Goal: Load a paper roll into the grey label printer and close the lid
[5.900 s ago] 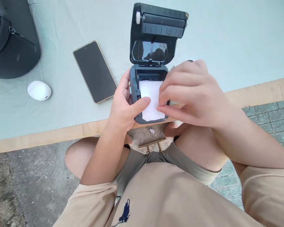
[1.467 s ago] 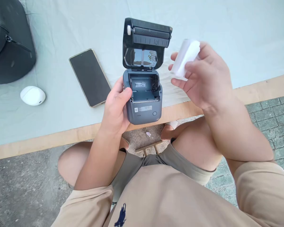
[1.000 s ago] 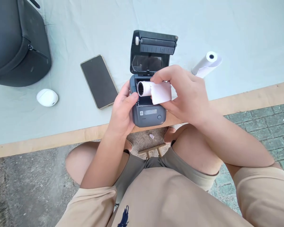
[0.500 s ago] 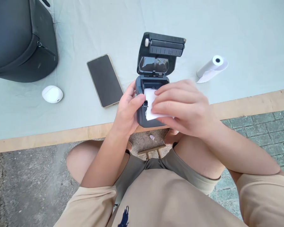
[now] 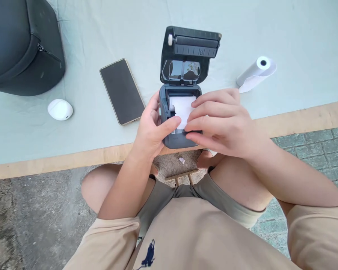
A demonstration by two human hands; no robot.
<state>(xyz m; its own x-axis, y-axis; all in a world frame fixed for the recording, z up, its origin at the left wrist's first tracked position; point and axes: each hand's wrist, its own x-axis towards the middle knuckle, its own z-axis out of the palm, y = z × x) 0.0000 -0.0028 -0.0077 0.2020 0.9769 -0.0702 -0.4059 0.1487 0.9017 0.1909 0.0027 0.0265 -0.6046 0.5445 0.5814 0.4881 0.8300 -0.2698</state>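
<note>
Your left hand (image 5: 150, 129) wraps the side of the small thermal printer (image 5: 178, 123) at the centre of the frame, thumb laid across its front edge, holding it steady at the table's edge (image 5: 59, 161). Your right hand (image 5: 222, 123) rests its fingertips on the white paper roll (image 5: 183, 107), pressing rather than gripping. That roll sits in the printer's bay, with its loose end drawn toward you. Seating looks done; the lid (image 5: 190, 52) stands open above, so closing seems left. A second paper roll (image 5: 255, 73) lies at upper right, a phone (image 5: 122, 91) to the left.
</note>
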